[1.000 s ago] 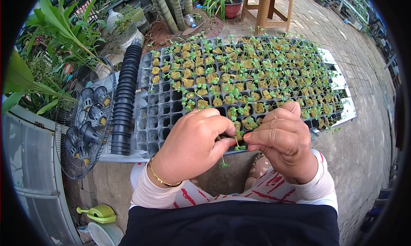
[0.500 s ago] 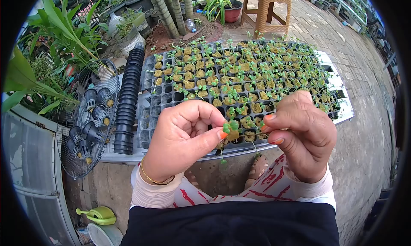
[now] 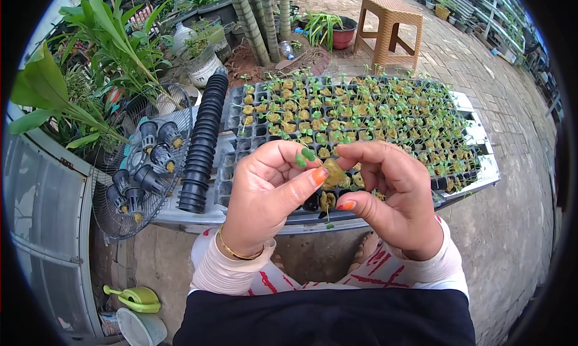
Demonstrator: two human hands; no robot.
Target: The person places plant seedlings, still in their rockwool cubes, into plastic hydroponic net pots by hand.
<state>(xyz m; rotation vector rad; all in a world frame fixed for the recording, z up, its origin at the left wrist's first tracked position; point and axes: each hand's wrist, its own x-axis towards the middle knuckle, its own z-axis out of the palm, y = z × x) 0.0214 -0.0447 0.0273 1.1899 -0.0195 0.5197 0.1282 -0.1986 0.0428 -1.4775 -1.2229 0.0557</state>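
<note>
Between the thumb and forefinger of my left hand [image 3: 262,195] is a seedling plug [image 3: 333,175], a brownish spongy block with small green leaves [image 3: 306,155] rising over the fingertips. My right hand [image 3: 397,195] is open just right of it, thumb and fingers spread apart, the forefinger tip close by the plug's upper side. Both hands are raised over the front edge of a black seedling tray [image 3: 226,172]. Its cells hold many similar plugs with thin green sprouts, partly hidden behind my hands.
A tall stack of black pots [image 3: 203,141] lies left of the tray. Beside it, a wire basket [image 3: 107,222] holds several black net pots [image 3: 148,178]. Potted plants stand at the back left, a woven-pattern stool [image 3: 390,30] behind the tray. A green watering can [image 3: 139,298] sits low left.
My right hand has moved left toward the plug and gone from a pinch to spread fingers. The plug is now more exposed in my left fingers. The view has shifted slightly.
</note>
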